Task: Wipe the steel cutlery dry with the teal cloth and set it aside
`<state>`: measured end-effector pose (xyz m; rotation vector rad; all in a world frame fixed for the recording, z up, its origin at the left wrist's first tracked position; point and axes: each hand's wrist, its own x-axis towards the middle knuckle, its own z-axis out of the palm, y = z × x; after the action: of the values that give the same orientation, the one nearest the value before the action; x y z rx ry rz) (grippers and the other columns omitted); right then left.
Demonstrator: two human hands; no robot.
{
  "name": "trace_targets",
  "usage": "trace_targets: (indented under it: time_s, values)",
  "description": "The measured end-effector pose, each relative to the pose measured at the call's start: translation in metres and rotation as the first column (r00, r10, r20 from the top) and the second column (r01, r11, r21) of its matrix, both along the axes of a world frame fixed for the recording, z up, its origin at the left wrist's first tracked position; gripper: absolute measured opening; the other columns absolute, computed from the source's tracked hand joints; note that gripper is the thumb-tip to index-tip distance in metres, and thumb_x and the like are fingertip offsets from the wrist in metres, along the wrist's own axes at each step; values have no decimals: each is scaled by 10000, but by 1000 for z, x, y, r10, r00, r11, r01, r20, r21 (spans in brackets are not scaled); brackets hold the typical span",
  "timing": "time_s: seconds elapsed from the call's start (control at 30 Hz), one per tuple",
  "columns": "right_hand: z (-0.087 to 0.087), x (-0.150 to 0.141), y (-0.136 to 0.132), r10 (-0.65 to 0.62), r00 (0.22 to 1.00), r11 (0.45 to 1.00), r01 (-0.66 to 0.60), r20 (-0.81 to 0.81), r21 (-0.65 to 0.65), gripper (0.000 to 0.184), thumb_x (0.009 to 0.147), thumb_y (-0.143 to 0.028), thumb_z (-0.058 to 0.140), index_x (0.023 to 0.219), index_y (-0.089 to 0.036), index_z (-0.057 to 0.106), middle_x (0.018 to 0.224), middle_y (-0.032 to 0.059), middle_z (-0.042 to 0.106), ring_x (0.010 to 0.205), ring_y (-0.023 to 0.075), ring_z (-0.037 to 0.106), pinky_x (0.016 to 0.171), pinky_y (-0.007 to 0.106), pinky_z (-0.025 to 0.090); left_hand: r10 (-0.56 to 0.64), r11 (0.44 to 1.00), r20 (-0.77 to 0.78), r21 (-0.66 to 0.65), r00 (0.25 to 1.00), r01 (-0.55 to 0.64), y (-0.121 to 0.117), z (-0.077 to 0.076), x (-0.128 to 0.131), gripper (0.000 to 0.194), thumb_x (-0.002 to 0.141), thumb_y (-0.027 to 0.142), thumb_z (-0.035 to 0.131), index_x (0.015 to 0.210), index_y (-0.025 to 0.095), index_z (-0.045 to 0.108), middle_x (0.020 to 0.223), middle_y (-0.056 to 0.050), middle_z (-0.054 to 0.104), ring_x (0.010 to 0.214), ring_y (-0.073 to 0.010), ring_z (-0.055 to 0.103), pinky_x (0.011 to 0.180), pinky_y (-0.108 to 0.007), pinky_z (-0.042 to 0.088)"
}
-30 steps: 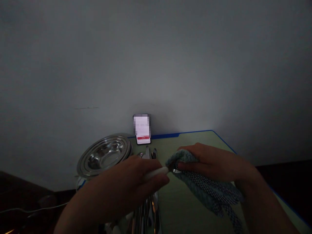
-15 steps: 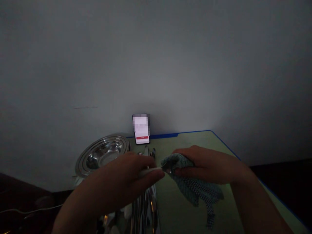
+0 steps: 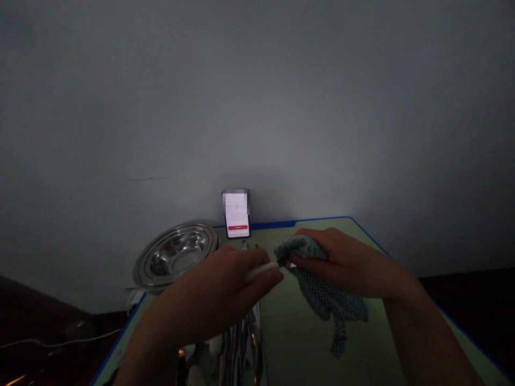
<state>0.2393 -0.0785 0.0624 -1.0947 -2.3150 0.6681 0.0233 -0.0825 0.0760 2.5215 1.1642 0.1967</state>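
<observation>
My left hand is closed around the white handle of a piece of cutlery, which points right and slightly up. Its metal end runs into a green-grey cloth with a checked side, so I cannot tell its kind. My right hand grips the cloth, folded around that metal end, with a loose corner and a strip hanging below. Beneath my left hand, several metal and white-handled pieces of cutlery lie side by side on the table, partly hidden by my forearm.
Nested steel bowls or plates stand at the table's back left. A lit phone leans against the wall. The green table has a blue edge. A white cable runs at the lower left.
Both hands, with the cutlery and cloth, have moved slightly up and to the right. The handle tilts up more, and a bit of metal shows at the cloth. The view has shifted slightly.
</observation>
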Motion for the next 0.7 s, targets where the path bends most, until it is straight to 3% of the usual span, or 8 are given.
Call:
trace_targets:
  time_s: [0.17, 0.3, 0.4, 0.53, 0.7]
  values:
    - [-1, 10, 0, -101, 995, 995, 102, -20, 23, 86, 849, -188, 462, 867, -202, 545, 749, -14, 579, 652, 121, 517, 588, 236, 390, 37, 999, 128, 28, 991, -41, 6, 2, 0, 361, 923, 457, 326, 927, 195, 574, 725, 7, 589, 634, -119, 532, 565, -226, 362]
    - [-4, 4, 3, -149, 988, 987, 151, -48, 56, 177, 830, -128, 455, 968, -198, 540, 798, -2, 601, 707, 133, 545, 636, 251, 417, 56, 998, 131, 0, 990, -57, 10, 5, -7, 325, 918, 441, 358, 930, 205, 581, 716, 18, 588, 624, -116, 531, 564, -229, 359]
    - [-5, -6, 5, -130, 985, 986, 140, -116, 89, 204, 863, -159, 439, 1034, -201, 541, 869, 13, 628, 764, 138, 569, 681, 260, 435, 54, 998, 153, -41, 987, -48, 11, 5, -15, 336, 917, 434, 352, 892, 201, 593, 735, 14, 600, 658, -128, 546, 594, -240, 380]
    - [-3, -9, 5, -115, 967, 983, 144, -228, 116, 208, 902, -245, 422, 1073, -220, 538, 890, 13, 646, 747, 131, 590, 666, 252, 451, 125, 992, 327, -54, 937, -114, 12, 3, -21, 351, 938, 405, 303, 870, 221, 594, 811, 25, 622, 743, -128, 557, 689, -242, 405]
    - [3, 2, -1, -107, 958, 991, 125, -267, 52, 186, 869, -274, 517, 1048, -252, 561, 922, -17, 648, 814, 121, 594, 714, 228, 457, 88, 993, 308, -106, 947, -58, 15, 4, -23, 318, 924, 415, 340, 855, 198, 562, 714, 26, 556, 642, -117, 508, 578, -225, 380]
